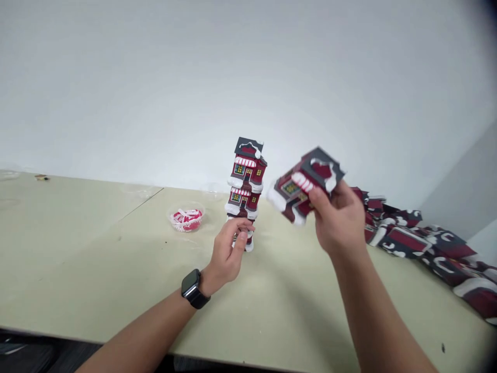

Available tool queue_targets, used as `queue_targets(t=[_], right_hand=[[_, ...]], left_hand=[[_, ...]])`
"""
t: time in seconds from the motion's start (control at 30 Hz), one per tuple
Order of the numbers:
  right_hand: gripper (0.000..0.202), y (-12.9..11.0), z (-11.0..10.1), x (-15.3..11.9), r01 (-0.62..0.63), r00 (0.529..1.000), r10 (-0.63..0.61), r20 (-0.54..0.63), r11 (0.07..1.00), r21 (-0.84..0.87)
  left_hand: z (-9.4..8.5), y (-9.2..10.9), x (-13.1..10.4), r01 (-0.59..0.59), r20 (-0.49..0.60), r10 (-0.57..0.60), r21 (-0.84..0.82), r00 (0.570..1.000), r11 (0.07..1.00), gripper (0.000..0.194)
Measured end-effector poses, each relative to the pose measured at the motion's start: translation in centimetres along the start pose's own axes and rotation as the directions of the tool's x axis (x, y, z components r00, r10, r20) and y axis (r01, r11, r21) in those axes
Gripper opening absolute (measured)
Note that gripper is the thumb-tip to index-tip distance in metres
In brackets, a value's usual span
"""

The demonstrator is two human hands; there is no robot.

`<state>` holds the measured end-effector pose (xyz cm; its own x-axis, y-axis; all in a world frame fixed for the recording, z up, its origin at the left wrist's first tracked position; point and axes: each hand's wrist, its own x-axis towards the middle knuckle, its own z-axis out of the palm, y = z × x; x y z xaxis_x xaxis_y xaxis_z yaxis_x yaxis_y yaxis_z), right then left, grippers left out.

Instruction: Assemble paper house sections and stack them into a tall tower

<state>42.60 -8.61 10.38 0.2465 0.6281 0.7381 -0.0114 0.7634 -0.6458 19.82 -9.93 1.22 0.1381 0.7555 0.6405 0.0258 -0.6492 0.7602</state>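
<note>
A stack of small dark-red model houses [249,166] with snowy grey roofs and red-and-white striped awnings stands upright on the table. My left hand [229,248], a black watch on its wrist, is in front of the lowest house. Its thumb and fingers are a little apart, with nothing visible between them; whether they touch the stack I cannot tell. To the right of the stack, my right hand [341,220] grips another model house [289,192] of the same kind by its roof side. This house is tilted above the table, slightly blurred.
On the right of the pale table [135,280] lies a long heap of similar houses [407,241]. A clear plastic bowl [170,221] left of the stack holds red and white pieces. A small brownish scrap [41,177] lies far left. The white wall [194,88] rises behind.
</note>
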Motion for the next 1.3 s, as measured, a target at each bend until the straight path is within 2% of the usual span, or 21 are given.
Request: queue_targets(t=[0.07,0.17,0.23,0.3,0.37,0.5,0.6,0.77,1.03,1.3], right_hand=[[0.058,-0.9,1.6,4.8,0.094,0.994,-0.092,0.065,0.995,-0.036],[0.068,-1.0,4.4,11.9,0.195,0.968,-0.18,0.172,0.978,-0.075],[0.072,-0.5,6.1,15.0,0.227,0.946,-0.195,0.259,0.969,-0.098],[0.074,-0.2,7.3,16.4,0.198,0.936,-0.156,0.317,0.975,-0.104],[0.074,-0.2,8.1,16.3,0.131,0.932,-0.086,0.353,0.986,-0.105],[0.067,-0.7,8.7,14.1,0.013,0.915,0.039,0.402,0.992,-0.125],[0.06,-0.8,8.9,13.1,-0.015,0.905,0.076,0.418,0.989,-0.147],[0.05,-0.1,8.5,12.6,-0.046,0.916,0.113,0.384,0.982,-0.181],[0.063,0.4,8.1,12.2,-0.099,0.915,0.162,0.369,0.978,-0.183],[0.076,0.2,8.2,11.7,-0.137,0.933,0.185,0.308,0.976,-0.171]], left_hand=[[0.0,0.0,0.1,-0.008,0.02,0.007,0.049,1.0,0.999,0.04],[0.0,0.1,0.1,-0.04,0.033,0.037,0.102,0.999,0.994,0.037],[-0.1,0.0,0.1,-0.044,0.031,0.041,0.119,0.999,0.992,0.036],[-0.1,-0.1,0.2,-0.038,0.031,0.035,0.13,0.999,0.991,0.036],[0.0,-0.2,0.3,-0.044,0.023,0.042,0.134,0.999,0.99,0.036],[0.1,-0.6,0.4,-0.103,-0.005,0.105,0.139,0.994,0.985,0.037],[0.2,-0.7,0.4,-0.129,-0.002,0.131,0.163,0.991,0.978,0.035],[0.3,-1.2,0.2,-0.169,0.037,0.165,0.208,0.986,0.964,0.038],[0.5,-1.6,0.2,-0.179,0.065,0.168,0.26,0.984,0.949,0.046],[0.4,-1.3,0.2,-0.188,0.058,0.18,0.228,0.982,0.955,0.042]])
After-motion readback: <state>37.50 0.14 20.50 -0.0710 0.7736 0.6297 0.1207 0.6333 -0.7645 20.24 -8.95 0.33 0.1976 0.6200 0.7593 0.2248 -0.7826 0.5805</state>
